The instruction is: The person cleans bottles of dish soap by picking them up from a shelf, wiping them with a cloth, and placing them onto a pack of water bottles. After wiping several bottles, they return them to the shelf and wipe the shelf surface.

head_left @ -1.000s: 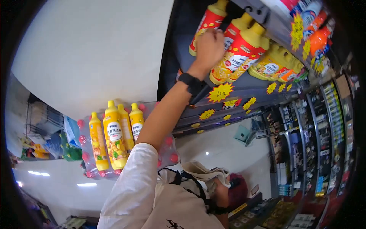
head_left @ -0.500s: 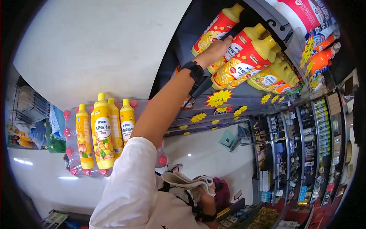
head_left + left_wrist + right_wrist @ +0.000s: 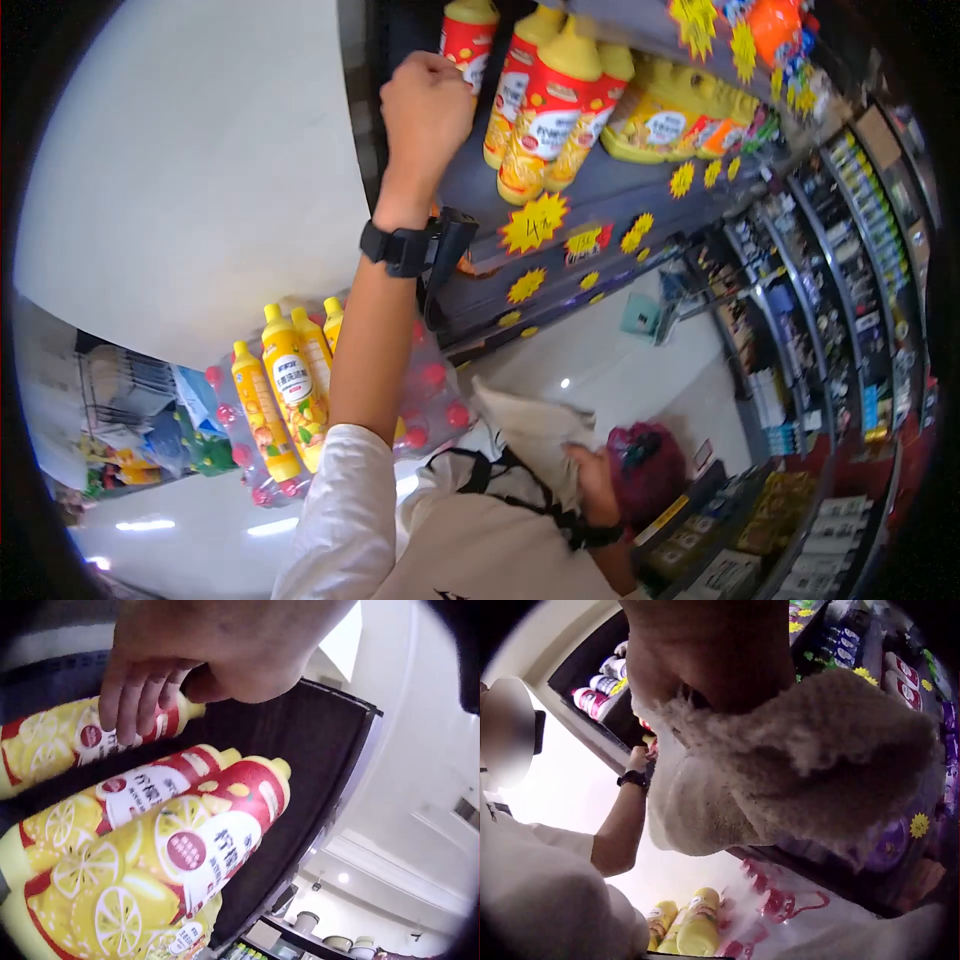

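My left hand (image 3: 428,115) is at the shelf's left end, fingers loosely bent, in front of a red and yellow dish soap bottle (image 3: 468,42). In the left wrist view its fingers (image 3: 129,705) hang over the upper label of that bottle (image 3: 56,742), overlapping it. Beside it stand several matching bottles (image 3: 545,120) with lemon pictures, close together. Low by my body, my right hand (image 3: 592,485) grips a beige cloth (image 3: 535,425). The right wrist view shows this cloth (image 3: 810,765) bunched below the hand, which hides the fingertips.
Several yellow bottles (image 3: 290,385) stand on a plastic-wrapped pack with red caps (image 3: 432,375) at left. A white wall or pillar (image 3: 200,170) borders the shelf. Yellow price tags (image 3: 533,222) line the shelf edge. Stocked shelves (image 3: 800,290) run along the right.
My left hand has moved left, from between the bottles to the leftmost bottle's outer side. The head view has shifted. My right hand still holds the cloth, which now hangs more spread out.
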{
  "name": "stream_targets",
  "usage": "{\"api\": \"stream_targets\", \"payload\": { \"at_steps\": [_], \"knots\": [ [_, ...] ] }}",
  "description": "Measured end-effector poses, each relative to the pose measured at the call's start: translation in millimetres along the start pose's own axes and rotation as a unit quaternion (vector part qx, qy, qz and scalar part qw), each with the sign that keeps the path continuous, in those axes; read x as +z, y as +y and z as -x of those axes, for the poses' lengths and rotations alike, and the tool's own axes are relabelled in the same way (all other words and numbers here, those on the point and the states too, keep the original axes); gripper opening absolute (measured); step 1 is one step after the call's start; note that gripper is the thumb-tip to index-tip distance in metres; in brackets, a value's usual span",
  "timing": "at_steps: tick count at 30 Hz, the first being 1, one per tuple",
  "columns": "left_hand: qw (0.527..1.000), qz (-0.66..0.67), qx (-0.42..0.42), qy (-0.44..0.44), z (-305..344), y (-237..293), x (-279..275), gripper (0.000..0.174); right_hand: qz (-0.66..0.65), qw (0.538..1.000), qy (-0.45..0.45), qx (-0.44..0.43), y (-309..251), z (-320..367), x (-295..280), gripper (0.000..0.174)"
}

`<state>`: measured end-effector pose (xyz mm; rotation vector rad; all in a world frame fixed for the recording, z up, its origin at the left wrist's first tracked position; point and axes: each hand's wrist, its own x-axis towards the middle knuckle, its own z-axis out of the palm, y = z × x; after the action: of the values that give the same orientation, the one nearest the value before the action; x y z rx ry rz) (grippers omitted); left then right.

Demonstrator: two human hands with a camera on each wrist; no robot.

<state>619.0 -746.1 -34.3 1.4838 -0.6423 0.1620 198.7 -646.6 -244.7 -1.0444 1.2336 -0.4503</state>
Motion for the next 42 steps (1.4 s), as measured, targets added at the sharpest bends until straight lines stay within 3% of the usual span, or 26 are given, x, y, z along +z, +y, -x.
{"api": "stream_targets", "payload": {
  "at_steps": [2,4,8,10,12,14,16,17,20,21,24,28,29,31,33,34,36,37,41,42],
  "knots": [
    [0.999,-0.019,-0.007,-0.03,21,15,-20,0.02,-0.063,0.995,0.075,-0.002,13,-9,0,0.032],
    [0.995,-0.07,0.0,-0.078,61,39,-45,0.018,-0.077,0.994,0.074,-0.004,-3,-8,7,0.033],
    [0.968,-0.09,0.064,-0.227,176,76,-88,0.01,-0.085,0.995,-0.05,-0.028,2,-24,3,0.042],
    [0.931,-0.074,0.014,-0.356,225,72,-109,0.009,-0.066,0.988,-0.115,-0.073,-11,-27,15,0.044],
    [0.895,-0.133,-0.056,-0.423,251,61,-136,0.008,-0.046,0.968,-0.199,-0.146,-22,-28,26,0.047],
    [0.895,-0.221,-0.142,-0.361,257,52,-165,0.01,-0.024,0.969,-0.225,-0.099,-20,-27,34,0.052],
    [0.914,-0.285,-0.132,-0.258,254,24,-199,0.01,0.025,0.97,-0.238,-0.042,-30,-19,49,0.053],
    [0.917,-0.318,-0.119,-0.211,249,15,-215,0.011,0.072,0.959,-0.249,-0.115,-10,-30,52,0.04],
    [0.902,-0.404,-0.09,-0.12,236,-17,-260,0.015,0.155,0.904,-0.389,-0.09,-63,-9,82,0.03],
    [0.889,-0.422,-0.126,-0.126,232,-23,-269,0.024,0.202,0.892,-0.398,-0.068,-62,-12,88,0.04],
    [0.88,-0.448,-0.122,-0.104,235,-47,-283,0.034,0.244,0.867,-0.397,-0.176,-64,-9,107,0.033],
    [0.842,-0.53,0.009,-0.096,249,-51,-276,0.041,0.299,0.824,-0.425,-0.226,-56,-16,120,0.035],
    [0.849,-0.523,0.013,-0.076,251,-43,-268,0.037,0.278,0.825,-0.417,-0.261,-50,-17,120,0.036],
    [0.911,-0.397,-0.033,-0.105,255,-26,-252,0.033,0.261,0.825,-0.399,-0.302,-47,-19,120,0.036],
    [0.958,-0.208,-0.112,-0.161,259,-22,-229,0.029,0.19,0.87,-0.375,-0.258,-67,-3,117,0.033],
    [0.962,-0.083,-0.167,-0.199,261,-22,-217,0.027,0.154,0.888,-0.364,-0.236,-75,4,115,0.032],
    [0.953,0.007,-0.178,-0.245,256,-6,-186,0.03,0.108,0.899,-0.337,-0.259,-66,-6,112,0.032],
    [0.935,0.046,-0.23,-0.267,247,8,-173,0.041,0.084,0.903,-0.323,-0.271,-66,-11,109,0.032],
    [0.952,0.068,-0.099,-0.28,205,24,-119,0.062,0.047,0.924,-0.279,-0.259,-85,-28,64,0.042],
    [0.955,0.082,-0.087,-0.27,191,26,-106,0.066,0.012,0.939,-0.212,-0.271,-90,-31,59,0.043]
  ]
}}
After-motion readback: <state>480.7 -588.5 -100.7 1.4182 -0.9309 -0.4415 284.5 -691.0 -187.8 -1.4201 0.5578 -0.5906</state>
